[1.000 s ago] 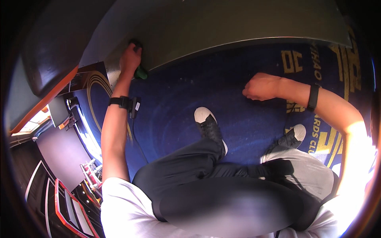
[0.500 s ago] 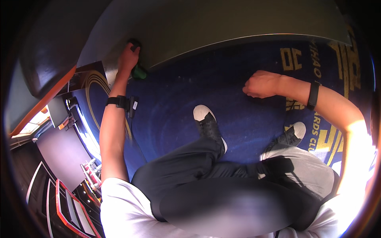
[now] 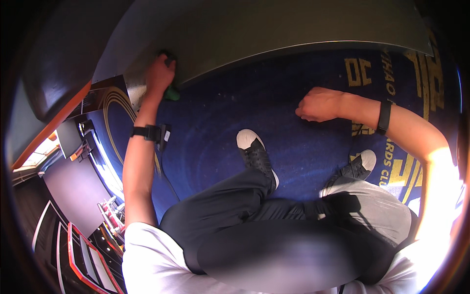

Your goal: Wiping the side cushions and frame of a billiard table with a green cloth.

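Observation:
At the upper left, my left hand (image 3: pixel 160 74) is closed around a small black object (image 3: pixel 168 55) and holds it against the dark panel (image 3: pixel 274 24). A green piece (image 3: pixel 172 93) shows just below this hand. Whether the black and green parts belong to one thing I cannot tell. My right hand (image 3: pixel 319 105) hovers over the blue floor mat (image 3: pixel 210 127), curled into a loose fist, with nothing visible in it. Its palm side is hidden. A black band circles each wrist.
The panel's lower edge curves across above the mat, which bears yellow lettering. My two dark shoes with white toes (image 3: pixel 250 139) rest on it. An orange-edged board (image 3: pixel 54 125) stands at left, with a grey panel (image 3: pixel 76 191) below. A thin cable (image 3: pixel 169 183) runs beside my left forearm.
My left hand has shifted slightly downward along the panel, and the green piece has moved a little left. My right hand has drifted slightly left, still curled.

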